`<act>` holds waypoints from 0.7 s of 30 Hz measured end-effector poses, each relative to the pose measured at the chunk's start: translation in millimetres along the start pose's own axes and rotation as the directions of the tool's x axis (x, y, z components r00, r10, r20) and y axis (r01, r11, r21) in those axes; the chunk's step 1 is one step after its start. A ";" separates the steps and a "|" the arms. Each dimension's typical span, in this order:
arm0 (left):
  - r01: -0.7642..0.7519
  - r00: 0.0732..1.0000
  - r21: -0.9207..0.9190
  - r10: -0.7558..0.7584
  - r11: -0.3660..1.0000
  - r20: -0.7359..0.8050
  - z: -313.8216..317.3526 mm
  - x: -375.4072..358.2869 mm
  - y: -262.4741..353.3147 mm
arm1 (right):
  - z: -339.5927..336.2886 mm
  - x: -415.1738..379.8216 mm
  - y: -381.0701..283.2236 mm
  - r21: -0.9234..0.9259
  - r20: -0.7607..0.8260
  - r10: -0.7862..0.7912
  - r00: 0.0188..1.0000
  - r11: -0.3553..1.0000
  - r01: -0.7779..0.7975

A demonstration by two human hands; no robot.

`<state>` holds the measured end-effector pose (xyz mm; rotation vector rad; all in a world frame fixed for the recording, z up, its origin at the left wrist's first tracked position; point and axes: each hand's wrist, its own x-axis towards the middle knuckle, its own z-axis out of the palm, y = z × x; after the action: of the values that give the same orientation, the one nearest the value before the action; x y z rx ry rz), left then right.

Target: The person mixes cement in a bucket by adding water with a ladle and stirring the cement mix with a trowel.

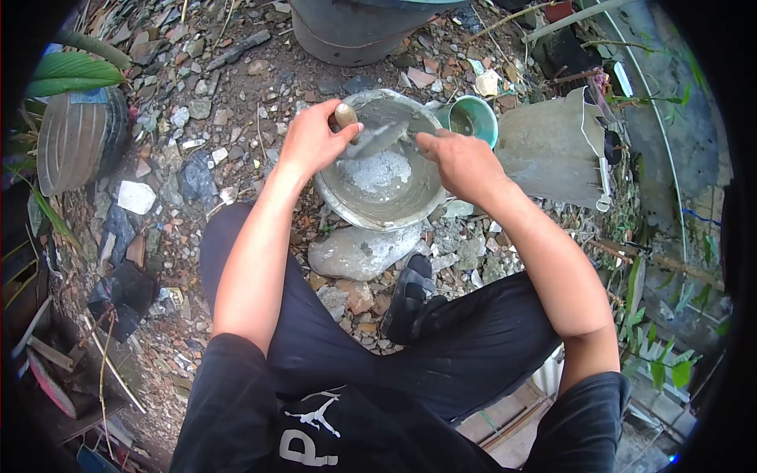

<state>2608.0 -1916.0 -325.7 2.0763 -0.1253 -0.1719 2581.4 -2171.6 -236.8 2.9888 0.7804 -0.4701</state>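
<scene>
A round grey basin [341, 206] with wet grey paste and a paler powdery patch [377, 172] inside stands on the rubble. My left hand [315, 138] is closed round the wooden handle of a trowel [377, 142], whose grey blade hangs over the basin. At the basin's right rim my right hand [465, 160] has its fingers curled together near the blade's far side; whatever they hold is too small to make out. A small green pail [482, 118] with grey residue sits just behind my right hand.
A large dark bucket [339, 35] stands beyond the basin. On the right lies a grey, broken-edged container [552, 146]; at the far left is a ribbed container [83, 142]. A flat stone [363, 252] rests before the basin, near my sandalled foot [412, 292].
</scene>
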 end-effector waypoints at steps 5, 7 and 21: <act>-0.018 1.000 0.079 0.019 0.997 -0.004 -1.4 1.1 -3.3 | -8.6 -2.9 -0.1 -0.013 0.012 0.045 0.999 0.999 -0.045; -0.027 1.000 0.103 0.028 0.994 -0.013 -0.8 0.0 -0.9 | -11.7 -1.2 -5.8 -0.009 0.041 0.081 0.996 0.997 -0.081; -0.116 0.990 0.206 0.130 0.972 -0.052 -2.2 -4.9 4.1 | -42.8 -5.6 -25.7 0.043 0.186 0.181 0.966 0.980 -0.192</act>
<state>2603.5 -1915.4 -320.7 2.2668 -0.2400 -0.0152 2576.5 -2147.8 -192.9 2.9782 0.4724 -0.7551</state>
